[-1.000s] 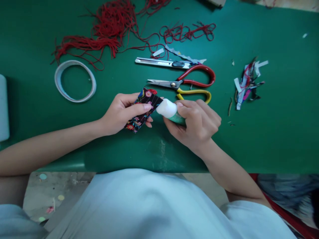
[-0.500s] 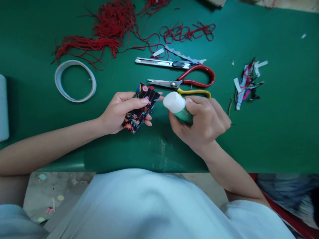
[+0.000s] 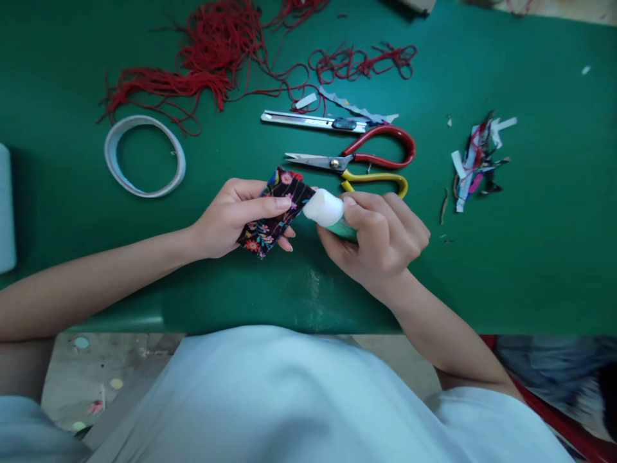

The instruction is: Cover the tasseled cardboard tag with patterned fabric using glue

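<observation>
My left hand [image 3: 241, 215] pinches a small black floral fabric piece [image 3: 277, 215], thumb on top and fingers underneath. Closed around a green-and-white bottle, probably a glue bottle [image 3: 324, 208], is my right hand [image 3: 380, 238]. The bottle's white end points left and meets the right corner of the fabric in this view; whether they actually touch I cannot tell. Just beyond both hands lie scissors [image 3: 378, 157] with one red and one yellow handle, their blades toward the left. Part of the yellow handle is close to my right fingers.
A utility knife [image 3: 308, 121] lies behind the scissors. Red cords [image 3: 222, 45] are heaped at the back, with a smaller tangle [image 3: 364, 64] to their right. A tape roll [image 3: 110, 157] lies at left, fabric and paper scraps [image 3: 475, 164] at right, on the green table [image 3: 540, 276].
My right hand has moved left and slightly nearer to me, bringing the bottle's white end to the fabric's corner. The fabric has shifted slightly right and nearer to me.
</observation>
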{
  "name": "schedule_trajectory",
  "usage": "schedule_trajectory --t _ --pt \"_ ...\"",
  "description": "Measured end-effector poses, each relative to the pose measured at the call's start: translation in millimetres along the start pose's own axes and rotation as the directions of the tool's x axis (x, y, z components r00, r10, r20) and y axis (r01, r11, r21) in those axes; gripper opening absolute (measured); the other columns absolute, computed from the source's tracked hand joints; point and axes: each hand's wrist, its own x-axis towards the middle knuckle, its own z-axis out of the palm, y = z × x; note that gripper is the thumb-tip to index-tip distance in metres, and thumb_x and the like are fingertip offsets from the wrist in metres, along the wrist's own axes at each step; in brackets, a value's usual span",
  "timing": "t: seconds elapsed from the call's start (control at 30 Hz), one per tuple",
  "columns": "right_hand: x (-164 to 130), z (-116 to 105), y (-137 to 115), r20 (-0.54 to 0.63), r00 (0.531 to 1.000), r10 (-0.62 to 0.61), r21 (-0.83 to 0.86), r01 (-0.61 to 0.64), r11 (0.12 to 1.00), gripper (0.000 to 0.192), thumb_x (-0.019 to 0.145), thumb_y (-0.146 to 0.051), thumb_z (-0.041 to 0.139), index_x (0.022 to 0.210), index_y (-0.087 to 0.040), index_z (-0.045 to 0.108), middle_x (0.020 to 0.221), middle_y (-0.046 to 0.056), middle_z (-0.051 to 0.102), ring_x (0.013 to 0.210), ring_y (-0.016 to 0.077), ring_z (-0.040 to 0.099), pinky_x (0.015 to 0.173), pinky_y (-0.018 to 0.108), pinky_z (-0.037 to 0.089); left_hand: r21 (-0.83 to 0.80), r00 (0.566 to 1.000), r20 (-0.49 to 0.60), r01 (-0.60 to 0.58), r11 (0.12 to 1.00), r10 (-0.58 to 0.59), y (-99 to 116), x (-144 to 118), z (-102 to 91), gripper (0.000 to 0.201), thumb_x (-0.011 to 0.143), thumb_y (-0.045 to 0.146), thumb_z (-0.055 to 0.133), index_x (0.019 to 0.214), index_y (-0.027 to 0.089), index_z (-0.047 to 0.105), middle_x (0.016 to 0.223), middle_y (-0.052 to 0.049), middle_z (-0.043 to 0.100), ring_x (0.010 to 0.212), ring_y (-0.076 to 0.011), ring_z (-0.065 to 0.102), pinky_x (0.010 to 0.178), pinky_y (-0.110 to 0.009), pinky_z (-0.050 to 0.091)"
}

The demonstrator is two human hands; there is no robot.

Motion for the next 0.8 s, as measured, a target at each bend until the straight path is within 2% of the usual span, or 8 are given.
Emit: schedule_trajectory --t 0.13,0.2,0.37,0.47,0.57,0.63,0.73,0.8 --pt "-3.3 -0.4 1.7 0.117 0.992 0.042 -0.051 -0.037 0.998 0.022 0.089 -0.043 0.057 0.091 -0.021 0.058 0.083 0.007 0.069 0.061 0.0155 0.053 0.053 0.031 0.038 0.035 1.0 0.001 0.007 0.999 -0.007 -0.1 -0.2 -0.9 0.021 0.07 0.031 0.073 0.071 0.013 0.062 0.056 0.0 0.069 0.052 -0.0206 0.07 0.047 -0.027 0.059" --pt "-3.0 -1.0 1.4 0.137 0.989 0.055 -0.068 -0.046 0.997 0.021 0.09 -0.042 0.056 0.09 -0.021 0.058 0.082 0.007 0.069 0.061 0.0155 0.053 0.053 0.031 0.037 0.057 1.0 -0.019 0.004 0.998 -0.003 -0.3 -0.1 -0.3 0.022 0.07 0.032 0.073 0.071 0.013 0.061 0.057 0.0 0.068 0.053 -0.0203 0.07 0.047 -0.027 0.059" --pt "0.9 -2.1 0.8 0.066 0.996 0.052 -0.057 -0.049 0.997 0.014 0.089 -0.034 0.059 0.092 -0.021 0.055 0.081 0.006 0.07 0.062 0.016 0.056 0.052 0.03 0.035 0.075 0.998 -0.063 0.004 0.997 0.0 0.1 0.0 1.3 0.024 0.072 0.034 0.073 0.071 0.013 0.061 0.056 0.001 0.067 0.046 -0.0168 0.067 0.042 -0.022 0.055" --pt "1.7 -3.0 2.7 0.038 0.994 0.101 -0.045 -0.099 0.994 0.015 0.089 -0.034 0.059 0.091 -0.02 0.055 0.082 0.008 0.071 0.063 0.0178 0.058 0.053 0.032 0.036 0.077 0.997 -0.075 0.016 0.997 -0.011 2.2 0.0 1.3 0.025 0.072 0.036 0.073 0.077 0.013 0.064 0.056 0.0 0.067 0.044 -0.0158 0.065 0.04 -0.02 0.052" --pt "1.0 -4.8 5.0 0.159 0.967 0.198 -0.035 -0.195 0.98 0.016 0.091 -0.038 0.056 0.088 -0.022 0.056 0.086 0.009 0.071 0.066 0.0199 0.06 0.055 0.034 0.038 0.061 0.998 -0.058 0.024 0.998 -0.02 4.4 0.5 0.9 0.03 0.074 0.037 0.071 0.092 0.013 0.068 0.058 0.001 0.067 0.044 -0.0147 0.066 0.041 -0.019 0.051" --pt "0.2 -5.3 5.4 0.22 0.954 0.203 -0.017 -0.204 0.979 0.017 0.092 -0.04 0.054 0.088 -0.023 0.057 0.088 0.008 0.072 0.067 0.0198 0.061 0.056 0.034 0.038 0.047 0.999 -0.051 0.022 0.999 -0.019 5.1 0.9 0.7 0.032 0.075 0.035 0.071 0.098 0.014 0.068 0.058 0.002 0.067 0.044 -0.014 0.065 0.041 -0.019 0.051" --pt "-0.9 -3.6 3.8 0.085 0.993 0.083 0.029 -0.085 0.996 0.015 0.089 -0.038 0.059 0.092 -0.023 0.057 0.086 0.007 0.072 0.063 0.0178 0.058 0.053 0.032 0.037 0.037 0.999 -0.048 0.027 0.999 -0.025 4.7 1.5 0.6 0.032 0.075 0.034 0.071 0.099 0.014 0.068 0.057 0.002 0.067 0.044 -0.0139 0.064 0.041 -0.019 0.05" --pt "-1.5 -1.6 2.4 0.039 0.998 0.041 0.009 -0.041 0.999 0.016 0.087 -0.037 0.06 0.093 -0.022 0.056 0.084 0.007 0.072 0.06 0.0169 0.056 0.052 0.032 0.036 0.04 0.999 -0.036 0.029 0.999 -0.028 3.9 1.5 0.5 0.031 0.075 0.034 0.07 0.1 0.015 0.068 0.058 0.002 0.067 0.044 -0.0142 0.065 0.041 -0.02 0.05"
